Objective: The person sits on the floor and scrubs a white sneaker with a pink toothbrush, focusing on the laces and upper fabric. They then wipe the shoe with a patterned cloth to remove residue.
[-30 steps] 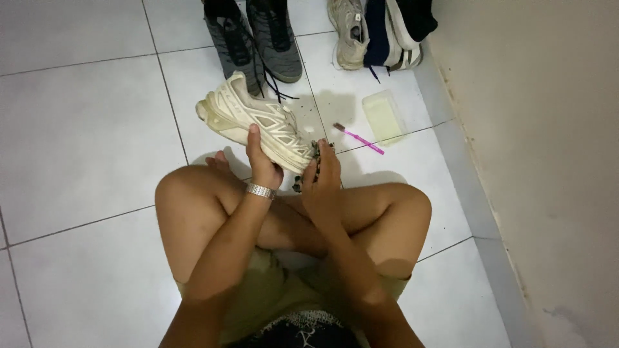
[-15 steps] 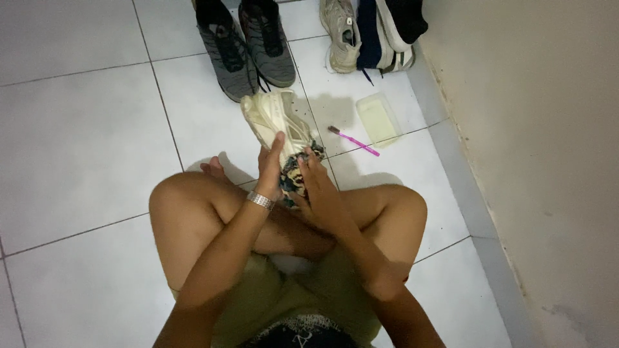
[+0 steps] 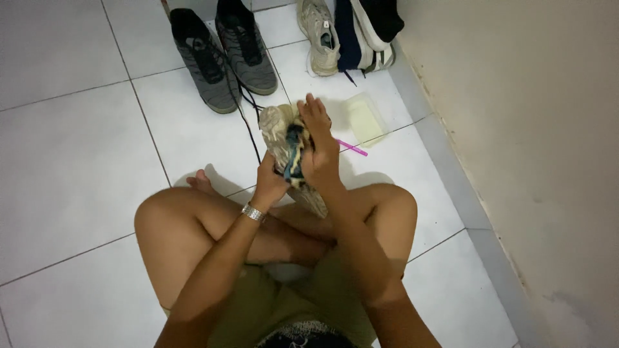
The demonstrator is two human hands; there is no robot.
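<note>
White floor tiles (image 3: 77,161) all around, pale wall on the right of the frame. Cream shoe (image 3: 278,132) now turned sole-up near the middle, not lying on its side like a moment ago. Left hand (image 3: 271,183) gripping the shoe from below. Right hand (image 3: 316,145) pressing a dark cloth (image 3: 294,154), maybe a rag, onto the sole. Grey shoes (image 3: 222,58) at upper middle. Pink toothbrush (image 3: 351,148) just right of the hands.

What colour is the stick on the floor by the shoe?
Pink stick, seen in the head view.
</note>
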